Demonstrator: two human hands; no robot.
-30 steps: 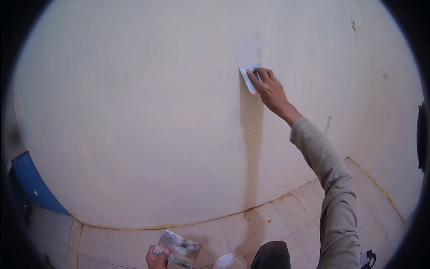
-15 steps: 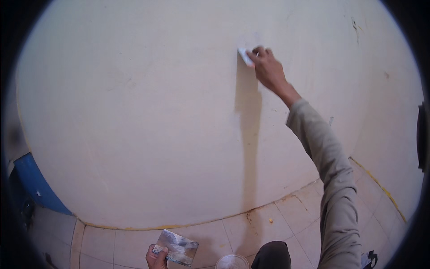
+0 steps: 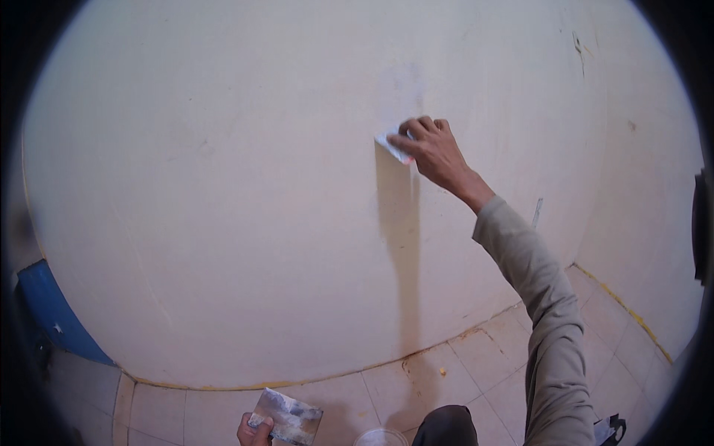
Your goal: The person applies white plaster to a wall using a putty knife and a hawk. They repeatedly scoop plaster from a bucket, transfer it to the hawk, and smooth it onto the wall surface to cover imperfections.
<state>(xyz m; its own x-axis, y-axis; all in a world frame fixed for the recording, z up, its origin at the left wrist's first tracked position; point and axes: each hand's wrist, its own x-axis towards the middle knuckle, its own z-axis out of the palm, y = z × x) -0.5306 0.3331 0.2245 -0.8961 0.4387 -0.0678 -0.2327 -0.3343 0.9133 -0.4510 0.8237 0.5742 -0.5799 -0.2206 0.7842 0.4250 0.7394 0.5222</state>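
My right hand (image 3: 444,157) is closed round a flat putty scraper (image 3: 392,143) with a pale blade, a touch of red at its lower corner. The scraper rests tilted against the off-white wall (image 3: 238,230). A damp-looking greyish smear (image 3: 402,85) marks the wall just above it. Low at the front, my left hand (image 3: 255,431) grips a rectangular putty plate (image 3: 291,416) between thumb and fingers, its face smeared with white and grey paste. That plate is held away from the wall, over the floor.
Pale floor tiles (image 3: 338,392) run along the wall's foot, with a yellowish line at the joint. A round whitish tub (image 3: 381,437) stands at the bottom edge beside my dark-clad knee (image 3: 446,427). A blue panel (image 3: 63,316) is at left. A crack (image 3: 578,52) marks the wall upper right.
My right hand has drawn the scraper down the wall and slightly left, and more of the greyish smear shows above it. The left hand still holds the plate.
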